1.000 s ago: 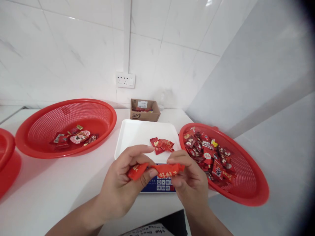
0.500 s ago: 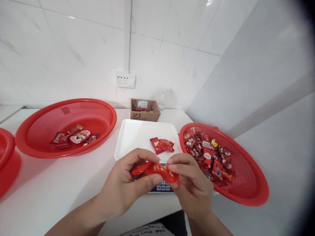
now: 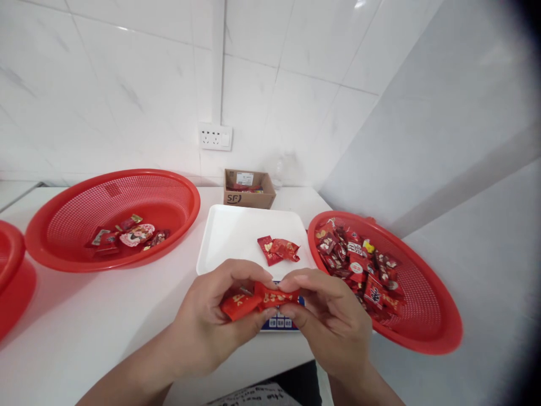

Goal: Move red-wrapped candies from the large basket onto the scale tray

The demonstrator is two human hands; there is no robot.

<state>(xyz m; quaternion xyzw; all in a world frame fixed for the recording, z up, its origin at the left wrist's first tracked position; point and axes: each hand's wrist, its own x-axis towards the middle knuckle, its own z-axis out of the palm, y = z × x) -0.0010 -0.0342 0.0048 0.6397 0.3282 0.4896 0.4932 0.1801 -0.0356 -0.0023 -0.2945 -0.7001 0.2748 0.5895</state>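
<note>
Both my hands pinch one red candy wrapper with gold print (image 3: 258,300) in front of the scale. My left hand (image 3: 211,327) grips its left end, fingers curled round it. My right hand (image 3: 329,321) pinches its right end between thumb and fingers. Behind them a white tray (image 3: 228,237) sits on a scale whose blue keypad (image 3: 276,322) shows under my fingers. Two red wrapped candies (image 3: 279,250) lie on the tray.
A red mesh basket (image 3: 422,338) at the right holds several wrapped candies. Another red basket (image 3: 177,186) at the left holds a few. A third red rim (image 3: 12,248) shows at far left. A small cardboard box (image 3: 248,189) stands by the tiled wall.
My hands have drawn closer together, and the wrapper, stretched out a second ago, is now bunched between them.
</note>
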